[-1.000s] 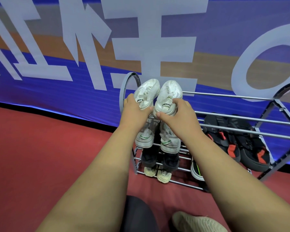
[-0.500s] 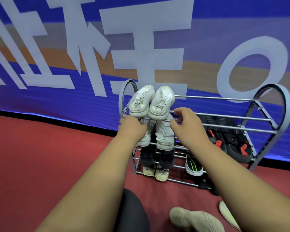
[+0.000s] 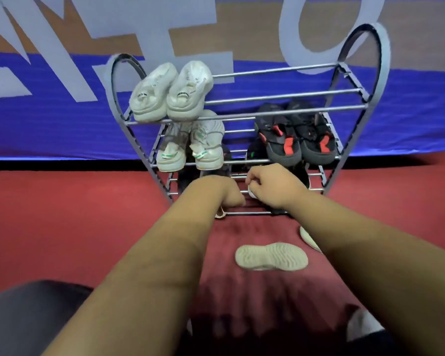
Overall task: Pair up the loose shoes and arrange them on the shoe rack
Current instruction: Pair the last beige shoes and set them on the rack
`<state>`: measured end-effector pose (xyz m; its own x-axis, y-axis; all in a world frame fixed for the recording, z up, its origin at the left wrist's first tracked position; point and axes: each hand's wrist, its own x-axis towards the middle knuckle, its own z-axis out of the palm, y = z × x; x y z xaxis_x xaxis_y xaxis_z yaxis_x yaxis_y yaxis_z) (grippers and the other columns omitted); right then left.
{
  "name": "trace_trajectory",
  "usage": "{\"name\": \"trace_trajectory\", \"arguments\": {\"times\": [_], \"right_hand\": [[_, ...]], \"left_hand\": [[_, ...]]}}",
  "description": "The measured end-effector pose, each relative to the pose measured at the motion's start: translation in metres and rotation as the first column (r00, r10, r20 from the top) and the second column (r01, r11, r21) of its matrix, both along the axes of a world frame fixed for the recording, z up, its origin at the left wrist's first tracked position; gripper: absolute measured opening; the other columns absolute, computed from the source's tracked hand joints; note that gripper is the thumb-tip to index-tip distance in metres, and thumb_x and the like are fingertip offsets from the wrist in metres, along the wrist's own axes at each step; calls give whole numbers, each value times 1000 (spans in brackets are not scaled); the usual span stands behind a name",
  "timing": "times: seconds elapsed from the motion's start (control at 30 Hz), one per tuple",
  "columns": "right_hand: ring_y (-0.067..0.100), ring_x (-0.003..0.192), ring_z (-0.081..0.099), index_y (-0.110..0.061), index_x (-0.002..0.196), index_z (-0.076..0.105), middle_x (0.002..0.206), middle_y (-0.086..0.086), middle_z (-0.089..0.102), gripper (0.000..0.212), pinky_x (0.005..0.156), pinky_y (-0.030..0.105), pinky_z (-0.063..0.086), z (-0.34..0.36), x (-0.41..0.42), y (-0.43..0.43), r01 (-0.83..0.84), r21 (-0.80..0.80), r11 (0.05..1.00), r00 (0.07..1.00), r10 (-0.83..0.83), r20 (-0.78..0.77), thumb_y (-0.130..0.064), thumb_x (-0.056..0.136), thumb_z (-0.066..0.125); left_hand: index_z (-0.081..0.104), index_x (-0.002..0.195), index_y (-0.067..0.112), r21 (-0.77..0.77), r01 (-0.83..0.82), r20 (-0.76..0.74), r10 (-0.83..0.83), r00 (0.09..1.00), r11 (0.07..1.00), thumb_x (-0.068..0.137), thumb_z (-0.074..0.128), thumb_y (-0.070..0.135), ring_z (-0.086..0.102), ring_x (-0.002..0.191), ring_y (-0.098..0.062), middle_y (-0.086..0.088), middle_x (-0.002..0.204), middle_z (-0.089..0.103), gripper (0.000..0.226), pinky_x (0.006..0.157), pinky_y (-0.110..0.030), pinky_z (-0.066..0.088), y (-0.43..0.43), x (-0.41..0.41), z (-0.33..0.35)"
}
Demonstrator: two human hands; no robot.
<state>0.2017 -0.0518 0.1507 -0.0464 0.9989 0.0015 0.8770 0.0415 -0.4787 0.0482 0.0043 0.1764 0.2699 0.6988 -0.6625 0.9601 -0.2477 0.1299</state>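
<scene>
The grey metal shoe rack [image 3: 280,70] stands against the banner. A white pair [image 3: 171,93] sits heels out on its top shelf at the left. Below it is a grey-white pair with green tabs [image 3: 190,147], and a black-and-red pair [image 3: 299,140] is at the right. My left hand [image 3: 216,191] and my right hand [image 3: 272,186] hang low in front of the bottom shelves, fingers curled down. A white edge [image 3: 252,194] shows under my right hand. A beige toe [image 3: 220,214] peeks out under my left hand. One loose beige shoe [image 3: 271,256] lies sole up on the floor.
Part of another pale shoe [image 3: 309,238] lies on the red floor beside my right forearm. A white object [image 3: 362,327] shows at the bottom right. My dark trouser knee [image 3: 23,317] fills the lower left. The blue banner wall [image 3: 49,124] is right behind the rack.
Both hands have let go of the white pair on the top shelf and dropped down to the bottom shelves. The view has tilted down and shows more floor.
</scene>
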Motion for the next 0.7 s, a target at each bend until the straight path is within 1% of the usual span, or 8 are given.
{"name": "trace_trajectory", "arguments": {"times": [0.07, 0.2, 0.3, 0.37, 0.43, 0.53, 0.63, 0.7], "right_hand": [[27, 93, 71, -24, 97, 76, 94, 2, 78, 21, 82, 38, 57, -46, 13, -13, 44, -128, 991, 999, -43, 16, -23, 89, 56], [35, 97, 69, -11, 96, 74, 97, 14, 76, 22, 80, 35, 53, -141, 40, -45, 125, -358, 925, 991, -103, 80, -21, 95, 54], [39, 106, 68, -4, 106, 73, 110, 20, 75, 31, 84, 35, 51, -194, 57, -73, 209, -489, 847, 975, -141, 173, -25, 97, 52], [38, 110, 67, -4, 113, 70, 118, 20, 72, 35, 86, 36, 52, -219, 69, -88, 255, -576, 777, 964, -156, 216, -28, 96, 51], [36, 109, 66, -6, 116, 69, 120, 19, 70, 35, 84, 36, 53, -234, 82, -95, 278, -633, 723, 958, -158, 240, -28, 93, 55], [37, 117, 58, -8, 125, 65, 127, 18, 59, 41, 94, 41, 53, -244, 102, -88, 370, -607, 704, 927, -234, 294, -27, 89, 58], [39, 124, 50, -7, 135, 57, 136, 15, 49, 54, 101, 46, 48, -252, 120, -72, 465, -456, 759, 867, -287, 407, -28, 87, 64], [40, 135, 42, -8, 144, 47, 149, 16, 42, 66, 112, 47, 40, -256, 128, -59, 497, -396, 772, 833, -298, 466, -28, 84, 66]], "left_hand": [[78, 94, 9, -25, -3, -9, 3, 1000, 1000, 91, 63, 38, 76, 82, -26, -11, 103, 80, 33, 85, -38, 61, -7, 6, -55], [69, 134, 7, -95, 33, -67, -39, 997, 995, 99, 60, 35, 67, 120, -32, -16, 138, 67, 46, 95, -34, 51, -36, 4, -155], [63, 138, 9, -84, -26, -66, 20, 998, 996, 95, 61, 29, 65, 123, -32, -15, 140, 64, 48, 90, -33, 50, -56, 1, -213], [56, 144, 8, -50, -39, -69, 36, 997, 998, 94, 63, 25, 60, 128, -33, -16, 144, 59, 53, 101, -37, 51, -68, 5, -244], [42, 151, 7, -4, -39, -73, 39, 997, 999, 93, 63, 25, 47, 136, -36, -16, 149, 44, 64, 112, -43, 44, -78, 13, -269], [33, 152, 11, 134, -18, -43, 24, 999, 991, 86, 70, 24, 40, 132, -34, -11, 150, 34, 77, 110, -46, 42, -85, 27, -295], [24, 159, 18, 151, 65, -20, -62, 998, 986, 83, 76, 28, 38, 137, -34, -7, 156, 31, 93, 115, -49, 37, -85, 35, -315], [29, 158, 22, 170, 133, -50, -126, 991, 976, 85, 71, 22, 38, 136, -33, -4, 154, 36, 84, 114, -48, 37, -86, 34, -324]]}}
